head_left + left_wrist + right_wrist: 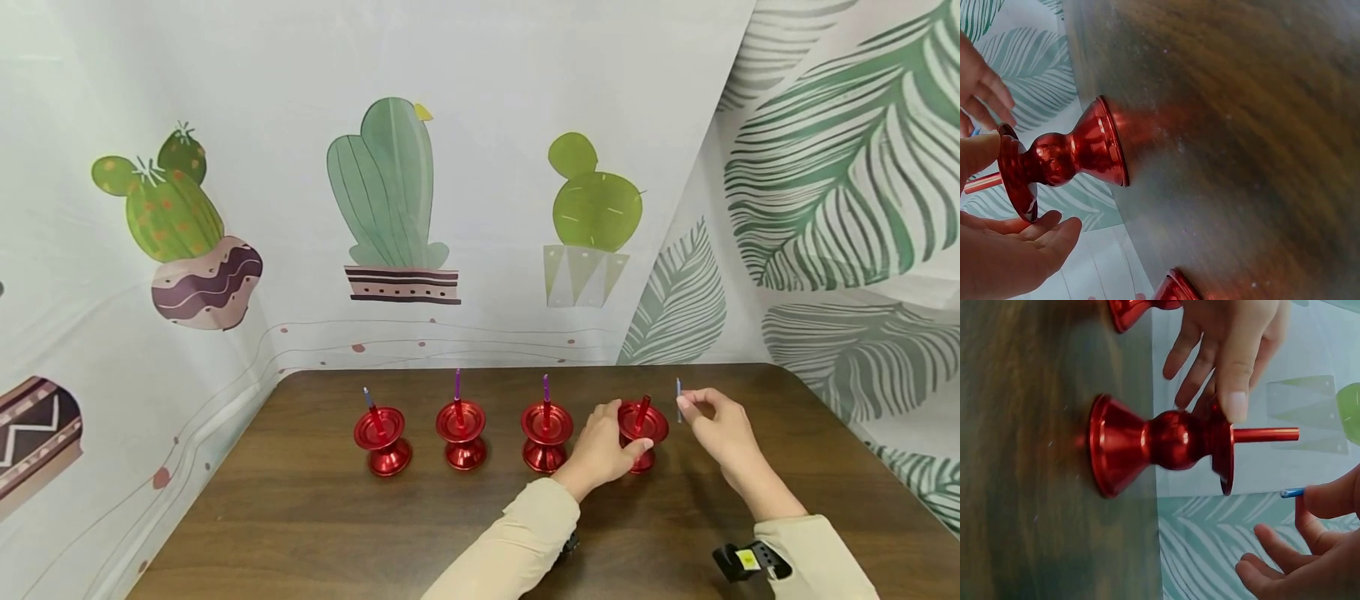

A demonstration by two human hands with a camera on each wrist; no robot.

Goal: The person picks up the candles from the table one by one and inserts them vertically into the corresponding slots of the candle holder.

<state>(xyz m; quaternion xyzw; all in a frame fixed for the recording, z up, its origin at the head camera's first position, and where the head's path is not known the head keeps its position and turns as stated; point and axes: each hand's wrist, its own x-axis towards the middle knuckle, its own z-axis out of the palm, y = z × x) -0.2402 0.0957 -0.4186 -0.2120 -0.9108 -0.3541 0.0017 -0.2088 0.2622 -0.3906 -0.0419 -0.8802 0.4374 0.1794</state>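
At the right end of a row stands a shiny red candle holder (654,427) with a bare upright tube. My left hand (603,446) grips its dish at the rim, thumb on the near side and fingers behind. The holder's base (1116,447) rests upright on the table in the right wrist view. To its right, my right hand (723,429) pinches a thin blue candle (678,387) upright between thumb and index finger. In the right wrist view, one end of the blue candle (1292,493) sticks out past the fingertips, apart from the tube (1266,434).
Three matching holders line up to the left: one with a tilted blue candle (367,397), two with purple candles (457,383). The third holder (545,456) stands close beside my left hand. Behind the brown wooden table (337,525) hangs a cactus-print cloth (495,183).
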